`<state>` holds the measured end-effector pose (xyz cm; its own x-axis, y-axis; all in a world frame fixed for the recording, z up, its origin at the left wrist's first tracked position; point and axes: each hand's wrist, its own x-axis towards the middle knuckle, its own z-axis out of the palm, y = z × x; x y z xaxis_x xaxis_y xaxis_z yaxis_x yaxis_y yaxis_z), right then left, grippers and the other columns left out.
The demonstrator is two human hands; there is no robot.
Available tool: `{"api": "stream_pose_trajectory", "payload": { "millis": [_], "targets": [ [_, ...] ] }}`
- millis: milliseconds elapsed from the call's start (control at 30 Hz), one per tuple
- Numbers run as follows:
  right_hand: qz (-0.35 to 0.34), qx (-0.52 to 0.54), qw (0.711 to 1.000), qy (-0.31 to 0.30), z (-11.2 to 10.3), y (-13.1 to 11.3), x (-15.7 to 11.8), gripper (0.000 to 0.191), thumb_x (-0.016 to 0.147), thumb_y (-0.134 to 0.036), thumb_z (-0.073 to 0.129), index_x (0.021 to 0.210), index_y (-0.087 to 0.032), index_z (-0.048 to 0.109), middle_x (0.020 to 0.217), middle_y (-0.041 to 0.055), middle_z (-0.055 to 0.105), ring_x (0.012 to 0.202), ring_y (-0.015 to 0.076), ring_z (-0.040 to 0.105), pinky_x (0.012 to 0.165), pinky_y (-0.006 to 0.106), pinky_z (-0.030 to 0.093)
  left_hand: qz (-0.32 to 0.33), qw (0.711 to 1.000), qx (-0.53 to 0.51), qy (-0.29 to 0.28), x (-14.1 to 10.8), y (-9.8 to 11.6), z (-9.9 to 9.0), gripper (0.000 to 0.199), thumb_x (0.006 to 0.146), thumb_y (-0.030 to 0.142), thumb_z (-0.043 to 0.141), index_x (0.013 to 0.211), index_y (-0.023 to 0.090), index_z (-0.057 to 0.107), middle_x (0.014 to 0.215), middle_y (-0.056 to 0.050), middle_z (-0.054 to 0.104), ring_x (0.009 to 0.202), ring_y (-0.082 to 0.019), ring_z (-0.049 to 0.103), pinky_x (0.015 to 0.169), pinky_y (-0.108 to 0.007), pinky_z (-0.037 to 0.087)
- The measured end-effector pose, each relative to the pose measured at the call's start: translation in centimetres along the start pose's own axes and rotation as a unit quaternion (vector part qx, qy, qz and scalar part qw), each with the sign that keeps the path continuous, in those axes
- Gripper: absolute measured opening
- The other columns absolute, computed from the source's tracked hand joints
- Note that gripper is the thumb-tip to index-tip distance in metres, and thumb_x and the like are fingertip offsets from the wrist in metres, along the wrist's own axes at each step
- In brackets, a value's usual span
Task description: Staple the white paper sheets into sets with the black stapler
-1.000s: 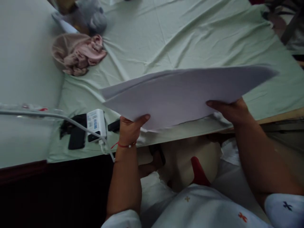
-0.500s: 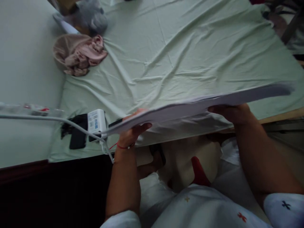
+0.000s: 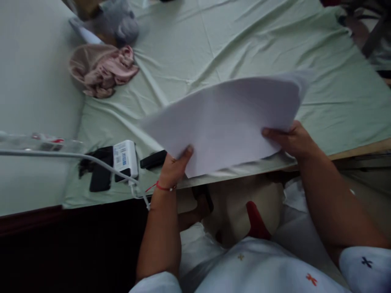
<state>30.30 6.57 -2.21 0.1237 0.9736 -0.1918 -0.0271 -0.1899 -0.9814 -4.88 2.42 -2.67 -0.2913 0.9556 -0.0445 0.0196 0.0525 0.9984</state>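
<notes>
A white sheet of paper (image 3: 229, 122), perhaps several together, is held up between my two hands over the near edge of the bed. It bows upward, and its far edge and corners are blurred. My left hand (image 3: 177, 165) grips the lower left part, thumb on top and fingers hidden beneath. At the right edge my right hand (image 3: 287, 140) pinches the paper, its thumb lying on the upper face. A red string bracelet (image 3: 165, 186) circles my left wrist. Just left of that hand lies a slim black object (image 3: 153, 159).
The bed has a wrinkled pale green sheet (image 3: 336, 93). At left are a white box-shaped device (image 3: 126, 156), a dark phone-like slab (image 3: 100, 177) and a white cable (image 3: 76, 154) crossing toward my left forearm. Pink cloth (image 3: 111, 71) and a grey plush-like thing (image 3: 122, 22) lie farther back.
The paper was seen nearly edge-on and now shows its broad face, tipped toward me. Its right end has swung left. Both hands keep their hold, and the black object shows more.
</notes>
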Motion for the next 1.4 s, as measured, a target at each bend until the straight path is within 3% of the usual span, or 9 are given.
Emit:
{"api": "stream_pose_trajectory", "payload": {
  "millis": [100,300,500,600,767,1067,1167,1267,1400],
  "targets": [
    [-0.015,-0.011,0.999,-0.051,0.6,0.0,0.2,0.029,0.071,-0.047,0.097,0.077,-0.026,0.078,0.075,-0.0008,0.074,0.063,0.0163,0.065,0.053,0.028,0.052,-0.049,0.998,-0.045,0.005,-0.3,0.1,0.7,0.056,0.065,0.061,0.098,0.103,0.025,0.077,0.105,-0.009,0.081,0.113,-0.028,0.075,0.104,-0.044,0.061],
    [0.020,0.037,0.998,-0.039,1.0,0.3,0.5,0.031,0.065,-0.045,0.100,0.083,-0.029,0.081,0.081,-0.0010,0.077,0.063,0.0168,0.067,0.053,0.028,0.054,-0.129,0.986,-0.102,0.009,-0.4,1.2,1.2,0.065,0.053,0.056,0.105,0.103,0.025,0.078,0.108,-0.009,0.083,0.107,-0.029,0.077,0.096,-0.044,0.066],
    [0.056,0.040,0.995,-0.071,1.1,0.3,0.2,0.031,0.065,-0.046,0.099,0.084,-0.029,0.082,0.082,-0.0005,0.080,0.064,0.0168,0.068,0.054,0.028,0.057,-0.136,0.982,-0.133,-0.011,-0.5,1.3,1.2,0.065,0.055,0.051,0.105,0.109,0.025,0.080,0.105,-0.008,0.084,0.099,-0.029,0.080,0.089,-0.042,0.068],
    [0.064,0.039,0.993,-0.095,1.4,0.2,0.1,0.034,0.062,-0.042,0.101,0.087,-0.027,0.084,0.084,0.0004,0.081,0.066,0.0159,0.068,0.057,0.027,0.057,-0.137,0.982,-0.133,-0.003,-0.5,1.1,1.1,0.076,0.055,0.054,0.105,0.119,0.024,0.079,0.106,-0.009,0.084,0.101,-0.029,0.080,0.090,-0.041,0.067],
    [0.046,0.065,0.994,-0.079,2.2,-0.2,0.0,0.031,0.059,-0.039,0.102,0.079,-0.026,0.082,0.084,0.0006,0.080,0.065,0.0145,0.066,0.059,0.027,0.056,-0.135,0.982,-0.125,-0.031,-0.5,0.8,0.8,0.083,0.057,0.052,0.106,0.128,0.022,0.076,0.108,-0.011,0.084,0.101,-0.030,0.080,0.089,-0.039,0.066],
    [0.051,0.073,0.995,-0.045,2.5,-0.4,0.2,0.030,0.059,-0.039,0.100,0.076,-0.028,0.078,0.082,-0.0002,0.079,0.065,0.0166,0.066,0.058,0.029,0.056,-0.138,0.984,-0.098,-0.049,-0.5,0.8,1.0,0.064,0.067,0.065,0.097,0.109,0.020,0.079,0.113,-0.010,0.084,0.118,-0.031,0.078,0.105,-0.042,0.062],
    [0.051,0.089,0.994,-0.037,2.6,-0.4,0.2,0.030,0.059,-0.036,0.099,0.078,-0.026,0.079,0.082,-0.0004,0.079,0.064,0.0144,0.064,0.057,0.027,0.054,-0.140,0.983,-0.115,-0.023,-0.4,0.8,1.1,0.064,0.065,0.069,0.096,0.102,0.020,0.078,0.103,-0.011,0.084,0.114,-0.033,0.079,0.094,-0.038,0.066],
    [0.058,0.097,0.993,-0.036,2.7,-0.5,0.2,0.030,0.059,-0.034,0.099,0.080,-0.026,0.080,0.084,-0.0003,0.080,0.066,0.0146,0.065,0.058,0.027,0.054,-0.141,0.985,-0.101,-0.015,-0.3,0.9,1.1,0.065,0.063,0.075,0.095,0.091,0.020,0.075,0.083,-0.008,0.079,0.096,-0.031,0.081,0.071,-0.032,0.065],
    [0.079,0.091,0.992,-0.038,2.9,-0.8,0.2,0.026,0.061,-0.032,0.097,0.077,-0.024,0.078,0.081,0.0015,0.078,0.064,0.0152,0.064,0.056,0.028,0.054,-0.141,0.986,-0.038,-0.082,-0.5,1.5,1.2,0.066,0.059,0.074,0.097,0.082,0.019,0.070,0.064,-0.001,0.067,0.053,-0.018,0.068,0.040,-0.024,0.043]
  ]
}}
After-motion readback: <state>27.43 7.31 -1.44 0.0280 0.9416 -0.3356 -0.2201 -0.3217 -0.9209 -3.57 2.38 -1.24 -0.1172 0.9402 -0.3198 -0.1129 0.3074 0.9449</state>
